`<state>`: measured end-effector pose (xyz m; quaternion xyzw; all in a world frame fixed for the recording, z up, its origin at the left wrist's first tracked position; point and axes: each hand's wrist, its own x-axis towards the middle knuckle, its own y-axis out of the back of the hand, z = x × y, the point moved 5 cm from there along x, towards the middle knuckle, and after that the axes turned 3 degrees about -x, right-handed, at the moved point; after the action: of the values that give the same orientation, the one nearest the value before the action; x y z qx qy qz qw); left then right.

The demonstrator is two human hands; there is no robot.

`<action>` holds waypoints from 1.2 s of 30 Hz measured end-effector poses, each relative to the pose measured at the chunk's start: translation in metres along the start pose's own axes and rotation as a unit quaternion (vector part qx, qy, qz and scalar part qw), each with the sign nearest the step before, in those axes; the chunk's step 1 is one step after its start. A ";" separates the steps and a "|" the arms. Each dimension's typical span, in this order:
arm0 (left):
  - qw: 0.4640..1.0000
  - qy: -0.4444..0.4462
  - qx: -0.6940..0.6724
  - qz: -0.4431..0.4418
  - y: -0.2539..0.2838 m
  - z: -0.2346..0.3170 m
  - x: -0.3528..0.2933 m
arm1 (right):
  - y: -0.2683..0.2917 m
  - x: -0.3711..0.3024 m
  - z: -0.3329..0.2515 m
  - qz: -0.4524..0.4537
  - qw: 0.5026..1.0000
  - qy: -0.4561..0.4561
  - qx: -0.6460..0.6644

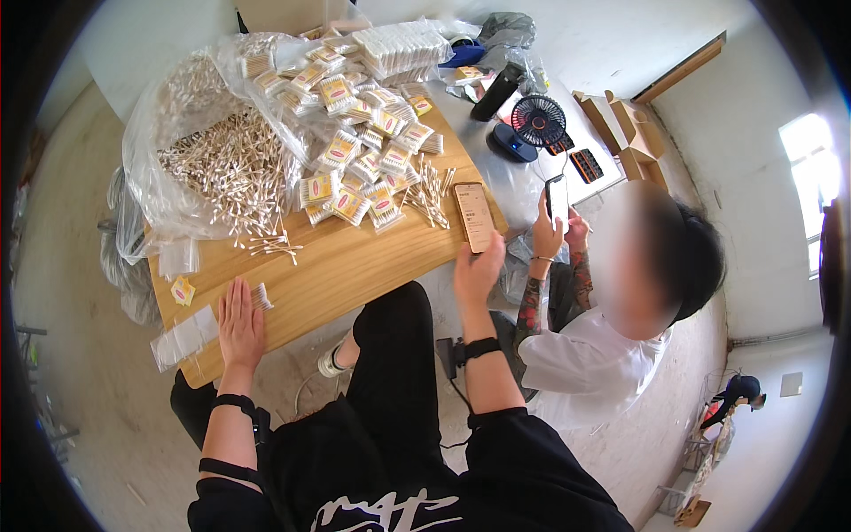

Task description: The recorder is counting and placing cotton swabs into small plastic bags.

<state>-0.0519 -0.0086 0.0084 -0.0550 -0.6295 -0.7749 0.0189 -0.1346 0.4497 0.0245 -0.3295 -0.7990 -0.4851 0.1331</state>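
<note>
My right hand (480, 269) grips the lower end of a smartphone (476, 215) with a lit screen, above the table's right edge. On the wooden table near its front left edge, my left hand (241, 326) lies flat with the fingers stretched out. Right beside its fingers is a small bunch of cotton swabs (261, 297); whether they touch cannot be seen. Left of that hand lie flat clear plastic bags (188, 338) and a yellow-and-white label card (183, 291). A few loose cotton swabs (275, 243) are spread farther in.
A large clear bag of loose swabs (226, 168) fills the back left. Several filled swab packets (350, 204) are heaped beside it, near more loose swabs (432, 195). At right, a co-worker (594, 355) holds another phone (557, 202). A small black fan (538, 121) stands behind.
</note>
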 end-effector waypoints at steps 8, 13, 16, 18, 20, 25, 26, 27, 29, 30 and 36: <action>1.000 0.001 0.010 0.005 -0.005 -0.004 0.000 | -0.056 -0.085 -0.186 -0.211 0.949 0.159 0.171; 1.000 0.012 -0.014 0.004 -0.004 -0.002 -0.001 | -0.065 -0.101 -0.235 -0.225 0.935 0.181 0.205; 0.999 0.017 -0.027 0.008 -0.002 -0.004 -0.002 | -0.068 -0.103 -0.241 -0.237 0.935 0.184 0.187; 0.999 0.019 -0.035 0.009 -0.002 -0.005 -0.003 | -0.069 -0.105 -0.243 -0.233 0.937 0.188 0.181; 0.998 0.015 -0.061 0.028 -0.003 -0.005 -0.003 | -0.071 -0.106 -0.244 -0.226 0.943 0.195 0.148; 0.997 0.022 -0.062 0.047 -0.003 -0.008 -0.004 | -0.071 -0.109 -0.249 -0.211 0.944 0.218 0.129; 0.997 0.022 -0.057 0.052 -0.003 -0.008 -0.004 | -0.071 -0.109 -0.249 -0.203 0.945 0.223 0.125; 0.997 0.021 -0.059 0.053 -0.002 -0.007 -0.004 | -0.071 -0.109 -0.249 -0.202 0.946 0.223 0.124; 0.997 0.027 -0.057 0.045 -0.002 -0.007 -0.003 | -0.072 -0.109 -0.248 -0.209 0.944 0.231 0.113; 0.997 0.026 -0.057 0.046 -0.002 -0.007 -0.003 | -0.072 -0.109 -0.249 -0.208 0.944 0.231 0.112; 0.997 0.030 -0.052 0.048 -0.004 -0.008 -0.003 | -0.070 -0.108 -0.251 -0.202 0.946 0.228 0.110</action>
<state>-0.0496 -0.0153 0.0027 -0.0631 -0.5839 -0.8061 0.0725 -0.1265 0.1685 0.0425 -0.0248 -0.8454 -0.4730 0.2468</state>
